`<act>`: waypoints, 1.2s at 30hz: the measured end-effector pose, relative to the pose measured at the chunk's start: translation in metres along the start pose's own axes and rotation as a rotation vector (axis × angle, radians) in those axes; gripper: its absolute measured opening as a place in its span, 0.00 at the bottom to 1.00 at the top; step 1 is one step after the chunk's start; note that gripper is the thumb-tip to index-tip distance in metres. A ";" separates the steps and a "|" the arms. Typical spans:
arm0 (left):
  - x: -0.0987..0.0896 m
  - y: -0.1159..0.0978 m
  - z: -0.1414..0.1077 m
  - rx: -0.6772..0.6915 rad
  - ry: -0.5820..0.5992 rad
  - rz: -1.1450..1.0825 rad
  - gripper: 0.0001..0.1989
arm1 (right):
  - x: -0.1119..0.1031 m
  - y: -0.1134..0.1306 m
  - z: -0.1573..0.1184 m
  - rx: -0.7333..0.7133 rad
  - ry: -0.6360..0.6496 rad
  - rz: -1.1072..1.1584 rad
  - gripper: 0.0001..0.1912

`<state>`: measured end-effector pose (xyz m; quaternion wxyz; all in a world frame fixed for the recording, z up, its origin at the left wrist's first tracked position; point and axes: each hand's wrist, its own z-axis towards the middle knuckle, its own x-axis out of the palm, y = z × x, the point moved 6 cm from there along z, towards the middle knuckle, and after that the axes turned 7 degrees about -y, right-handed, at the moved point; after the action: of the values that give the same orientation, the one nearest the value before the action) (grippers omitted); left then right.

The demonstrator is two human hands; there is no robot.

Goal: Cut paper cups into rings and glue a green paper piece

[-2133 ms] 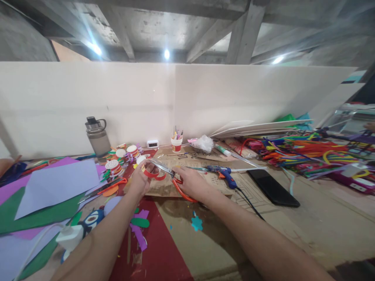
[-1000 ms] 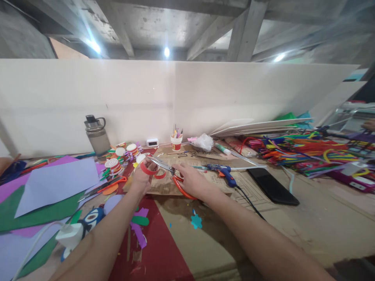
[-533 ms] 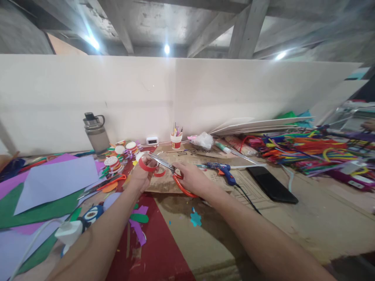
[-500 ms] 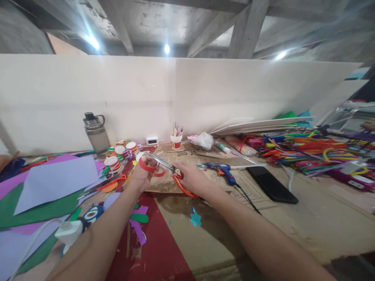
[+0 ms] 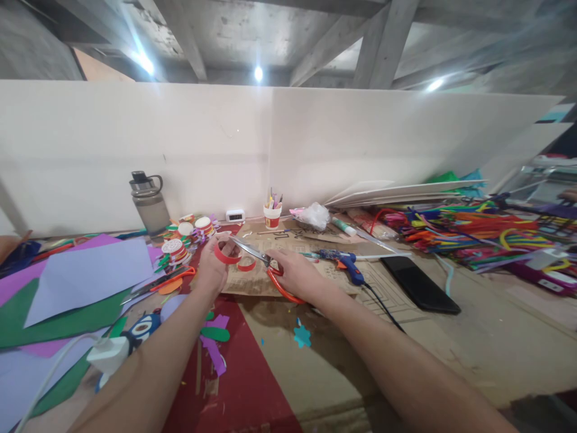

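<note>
My left hand (image 5: 213, 264) is closed on a curled red paper strip (image 5: 226, 257), whose loops hang at its fingers. In my right hand (image 5: 295, 273) are scissors with red-orange handles (image 5: 283, 288), their metal blades pointing left across the strip near my left fingertips. Below both hands lies brown printed cardboard (image 5: 256, 285). A blue glue gun (image 5: 350, 267) rests to the right of my right hand. Small decorated paper cups (image 5: 175, 251) stand left of my left hand.
Coloured sheets (image 5: 90, 279), a white plug (image 5: 108, 355) and a bottle (image 5: 151, 207) are at left. A pen cup (image 5: 272, 216) stands at the back. A phone (image 5: 420, 284) and piled pipe cleaners (image 5: 460, 225) lie at right. A blue cutout (image 5: 302, 335) lies in front.
The hanging loop of the red strip has shifted slightly and looks rounder. The whole view has moved a little; both hands keep their hold.
</note>
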<state>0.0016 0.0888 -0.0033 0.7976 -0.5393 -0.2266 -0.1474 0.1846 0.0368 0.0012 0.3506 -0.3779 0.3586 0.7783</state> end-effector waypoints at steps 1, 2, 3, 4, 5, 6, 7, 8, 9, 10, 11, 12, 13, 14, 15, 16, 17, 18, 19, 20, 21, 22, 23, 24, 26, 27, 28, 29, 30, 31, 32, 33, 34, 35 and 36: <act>0.001 -0.001 -0.001 0.004 0.014 0.004 0.13 | 0.000 0.000 0.000 0.000 -0.008 0.008 0.20; 0.003 -0.002 -0.001 0.002 0.027 0.011 0.13 | 0.000 -0.001 0.000 -0.001 -0.016 0.016 0.20; 0.005 -0.002 -0.002 -0.006 0.035 0.016 0.14 | 0.000 -0.001 0.000 -0.002 -0.024 0.025 0.20; 0.006 -0.002 -0.003 -0.015 0.036 0.019 0.15 | 0.000 -0.001 -0.001 -0.004 -0.031 0.034 0.21; 0.007 -0.002 -0.003 -0.027 0.031 0.021 0.15 | 0.000 -0.002 -0.001 -0.006 -0.037 0.042 0.21; 0.008 -0.001 -0.004 -0.041 0.026 0.022 0.16 | 0.000 -0.002 -0.001 -0.009 -0.041 0.047 0.21; 0.008 0.000 -0.004 -0.055 0.022 0.022 0.17 | 0.000 -0.002 -0.001 -0.014 -0.042 0.050 0.22; 0.009 0.001 -0.004 -0.065 0.017 0.020 0.17 | 0.000 -0.002 -0.001 -0.017 -0.041 0.049 0.22; 0.009 0.002 -0.004 -0.073 0.015 0.017 0.17 | 0.000 -0.001 -0.001 -0.020 -0.038 0.045 0.22; 0.008 0.003 -0.004 -0.079 0.014 0.014 0.17 | 0.000 -0.001 -0.001 -0.020 -0.034 0.038 0.22; 0.008 0.004 -0.004 -0.084 0.015 0.012 0.17 | 0.000 -0.001 -0.001 -0.017 -0.029 0.028 0.21; 0.008 0.005 -0.004 -0.090 0.018 0.013 0.17 | 0.000 -0.001 0.000 -0.010 -0.022 0.018 0.21; 0.007 0.005 -0.003 -0.095 0.023 0.016 0.17 | -0.001 -0.001 0.000 -0.004 -0.013 0.010 0.21; 0.006 0.006 -0.003 -0.100 0.028 0.019 0.17 | -0.001 0.000 0.000 0.000 -0.004 0.004 0.22; 0.006 0.006 -0.003 -0.104 0.034 0.022 0.16 | -0.002 0.000 0.000 0.003 0.004 -0.001 0.22; 0.005 0.007 -0.002 -0.107 0.037 0.025 0.16 | -0.003 0.000 0.000 0.005 0.013 -0.005 0.22; 0.004 0.008 -0.002 -0.109 0.039 0.027 0.16 | -0.003 0.001 0.001 0.006 0.020 -0.009 0.22; 0.002 0.009 -0.001 -0.110 0.040 0.027 0.15 | -0.004 0.001 0.001 0.006 0.024 -0.011 0.22; 0.001 0.010 0.000 -0.111 0.043 0.026 0.14 | -0.004 0.001 0.001 0.006 0.027 -0.014 0.22; 0.001 0.011 0.001 -0.113 0.046 0.026 0.14 | -0.004 0.001 0.001 0.009 0.028 -0.019 0.22; 0.000 0.012 0.001 -0.115 0.051 0.025 0.14 | -0.004 0.000 0.001 0.013 0.028 -0.024 0.22; 0.000 0.013 0.002 -0.118 0.051 0.023 0.14 | -0.004 0.000 0.001 0.017 0.027 -0.029 0.22; -0.001 0.014 0.003 -0.122 0.049 0.020 0.14 | -0.004 0.000 0.001 0.022 0.028 -0.033 0.22; -0.001 0.014 0.003 -0.127 0.044 0.017 0.15 | -0.004 0.000 0.001 0.025 0.034 -0.036 0.22; -0.001 0.015 0.003 -0.137 0.026 0.012 0.15 | -0.003 0.000 0.001 0.029 0.045 -0.037 0.22; 0.000 0.014 0.003 -0.138 0.022 0.013 0.15 | -0.003 0.000 0.000 0.030 0.047 -0.035 0.22; 0.000 0.013 0.002 -0.135 0.025 0.014 0.15 | -0.004 0.000 0.000 0.031 0.046 -0.034 0.22; 0.001 0.012 0.002 -0.130 0.038 0.017 0.15 | -0.004 0.000 0.000 0.031 0.040 -0.032 0.22; 0.002 0.010 0.001 -0.120 0.057 0.018 0.15 | -0.004 0.001 0.000 0.032 0.033 -0.032 0.22; 0.003 0.008 0.000 -0.103 0.074 0.017 0.14 | -0.005 0.000 0.000 0.035 0.027 -0.033 0.22; 0.004 0.006 0.000 -0.083 0.084 0.011 0.14 | -0.005 0.000 0.000 0.037 0.023 -0.034 0.22; 0.004 0.003 -0.001 -0.060 0.082 0.003 0.13 | -0.005 0.000 0.000 0.040 0.020 -0.036 0.22; 0.003 0.001 -0.001 -0.036 0.072 -0.002 0.13 | -0.005 0.000 0.000 0.043 0.020 -0.038 0.22; 0.003 -0.002 -0.001 -0.014 0.059 -0.004 0.12 | -0.004 0.000 0.001 0.045 0.023 -0.038 0.22; 0.002 -0.004 -0.001 0.004 0.046 -0.002 0.12 | -0.004 -0.001 0.001 0.047 0.027 -0.037 0.22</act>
<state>0.0018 0.0868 0.0010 0.8034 -0.5340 -0.2090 -0.1603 0.1868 0.0363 0.0049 0.3690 -0.3867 0.3743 0.7578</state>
